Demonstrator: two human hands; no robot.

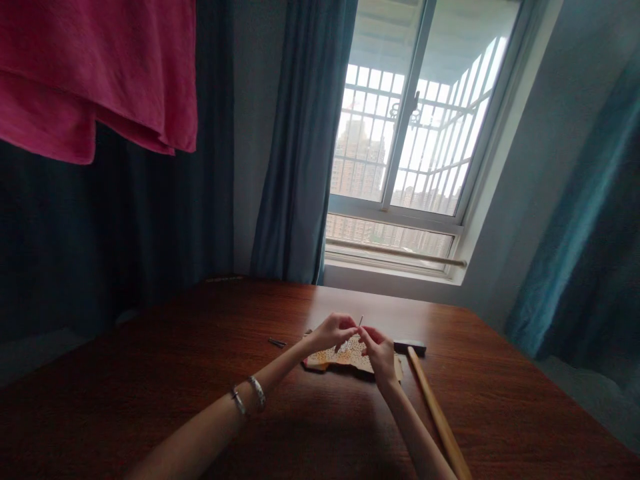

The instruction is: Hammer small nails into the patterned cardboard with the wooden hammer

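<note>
My left hand (pixel 334 332) and my right hand (pixel 378 352) meet at their fingertips, above a piece of dotted, yellowish material (pixel 333 359) with uneven edges. Between the pinched fingers a thin nail (pixel 361 321) points upward; its lower end is hidden. The material lies flat on the table, partly covered by both hands. Just right of my right hand is a hammer (pixel 429 387) with a long wooden handle and a dark head. Several small dark nails (pixel 277 343) lie to the left of the material.
The reddish-brown wooden table (pixel 165 373) runs back to a wall with a window (pixel 395 133). Blue curtains (pixel 295 147) hang beside the window and at the far right. A pink cloth (pixel 105 73) hangs at the upper left.
</note>
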